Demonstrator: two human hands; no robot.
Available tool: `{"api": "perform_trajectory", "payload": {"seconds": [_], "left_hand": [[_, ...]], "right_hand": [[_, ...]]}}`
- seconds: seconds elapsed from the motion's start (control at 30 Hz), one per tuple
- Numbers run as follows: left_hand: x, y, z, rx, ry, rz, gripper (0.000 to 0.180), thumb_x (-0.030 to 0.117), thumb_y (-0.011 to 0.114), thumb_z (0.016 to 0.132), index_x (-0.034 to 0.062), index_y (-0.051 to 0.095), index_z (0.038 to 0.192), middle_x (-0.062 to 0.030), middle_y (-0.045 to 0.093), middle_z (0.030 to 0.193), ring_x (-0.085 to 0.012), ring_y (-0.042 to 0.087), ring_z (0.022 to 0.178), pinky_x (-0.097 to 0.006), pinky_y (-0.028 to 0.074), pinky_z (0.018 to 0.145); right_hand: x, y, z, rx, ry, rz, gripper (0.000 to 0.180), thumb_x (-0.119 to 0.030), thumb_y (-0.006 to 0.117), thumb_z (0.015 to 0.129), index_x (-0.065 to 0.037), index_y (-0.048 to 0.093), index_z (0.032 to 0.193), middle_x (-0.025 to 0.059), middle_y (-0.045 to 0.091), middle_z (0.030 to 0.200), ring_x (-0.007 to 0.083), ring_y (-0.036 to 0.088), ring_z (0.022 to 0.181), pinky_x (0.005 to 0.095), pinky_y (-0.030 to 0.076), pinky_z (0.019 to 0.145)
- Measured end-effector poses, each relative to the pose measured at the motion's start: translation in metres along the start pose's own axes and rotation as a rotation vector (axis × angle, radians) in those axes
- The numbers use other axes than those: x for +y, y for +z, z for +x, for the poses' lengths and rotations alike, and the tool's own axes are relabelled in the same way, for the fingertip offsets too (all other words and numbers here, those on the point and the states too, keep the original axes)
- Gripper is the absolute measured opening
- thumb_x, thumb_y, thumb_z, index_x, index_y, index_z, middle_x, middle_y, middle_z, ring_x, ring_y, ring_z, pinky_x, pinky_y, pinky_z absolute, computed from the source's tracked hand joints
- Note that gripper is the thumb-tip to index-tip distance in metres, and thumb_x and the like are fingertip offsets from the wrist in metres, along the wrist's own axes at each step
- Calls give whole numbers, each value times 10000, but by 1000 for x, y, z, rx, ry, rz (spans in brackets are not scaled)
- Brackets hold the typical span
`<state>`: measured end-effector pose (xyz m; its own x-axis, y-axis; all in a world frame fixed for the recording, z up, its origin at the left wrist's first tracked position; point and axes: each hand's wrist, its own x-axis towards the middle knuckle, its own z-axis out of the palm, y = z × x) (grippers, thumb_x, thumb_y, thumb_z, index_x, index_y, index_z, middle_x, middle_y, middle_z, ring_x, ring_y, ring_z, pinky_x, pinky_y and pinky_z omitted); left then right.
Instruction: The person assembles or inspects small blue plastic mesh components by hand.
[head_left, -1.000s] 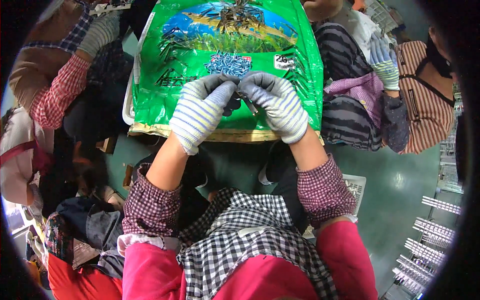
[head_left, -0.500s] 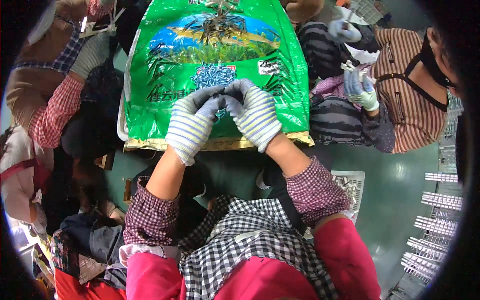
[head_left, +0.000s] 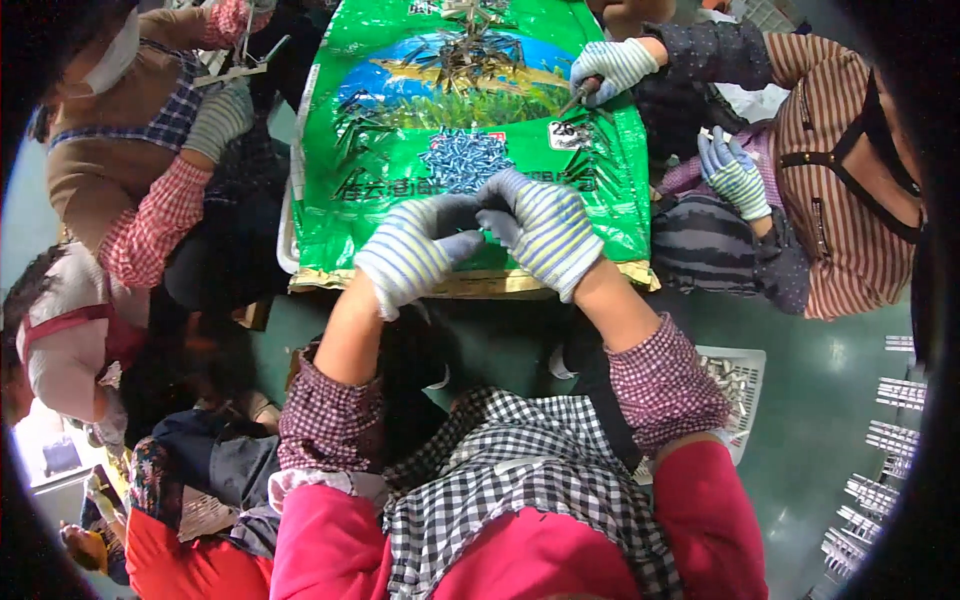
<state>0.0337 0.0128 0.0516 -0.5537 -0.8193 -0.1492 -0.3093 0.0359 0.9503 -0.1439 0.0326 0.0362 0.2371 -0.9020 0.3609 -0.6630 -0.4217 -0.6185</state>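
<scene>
Both my hands wear striped knitted gloves with grey fingertips and meet over the near part of a green plastic sack (head_left: 335, 235). My left hand (head_left: 415, 245) has its thumb held apart from its bent fingers, with nothing visible in the gap. My right hand (head_left: 550, 228) is closed, thumb against curled fingers; whatever it may hold is hidden. Just beyond my fingertips lies a pile of small blue screw-like pieces (head_left: 462, 158). Farther back on the sack is a heap of thin dark metal pieces (head_left: 470, 52).
At the right, a co-worker's gloved hand (head_left: 625, 68) reaches over the sack with a dark-handled tool (head_left: 585, 92). Another person's gloved hand (head_left: 222, 118) is at the left. A white basket of metal parts (head_left: 745, 395) stands by my right elbow; racks of white parts (head_left: 880, 460) line the floor farther right.
My left thumb has parted from its fingers, and my fingertips no longer press together. The right-hand co-worker has reached over the sack with a tool. The whole view has shifted slightly.
</scene>
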Motion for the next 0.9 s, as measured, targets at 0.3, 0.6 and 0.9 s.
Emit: {"api": "perform_trajectory", "payload": {"seconds": [0.3,0.6,0.9], "left_hand": [[-15,19,16,230,39,147,220,52,685,752,-10,631,956,-71,666,862,-108,600,779,-258,487,747],[-17,-115,112,499,148,376,180,103,669,769,-1,658,915,-60,661,835,-120,580,753,-249,459,716],[-24,-116,132,480,92,343,205,94,689,760,7,664,943,-39,656,841,-111,571,754,-247,457,718]], "right_hand": [[6,-11,5,59,-15,211,130,-74,584,817,-28,590,938,159,619,790,273,610,680,327,479,629],[1,-34,2,231,-33,323,99,-132,590,810,-67,587,885,154,624,779,321,608,678,384,483,596],[4,-38,-1,204,-139,157,133,-131,630,779,-58,606,887,132,625,779,303,603,691,380,475,619]]}}
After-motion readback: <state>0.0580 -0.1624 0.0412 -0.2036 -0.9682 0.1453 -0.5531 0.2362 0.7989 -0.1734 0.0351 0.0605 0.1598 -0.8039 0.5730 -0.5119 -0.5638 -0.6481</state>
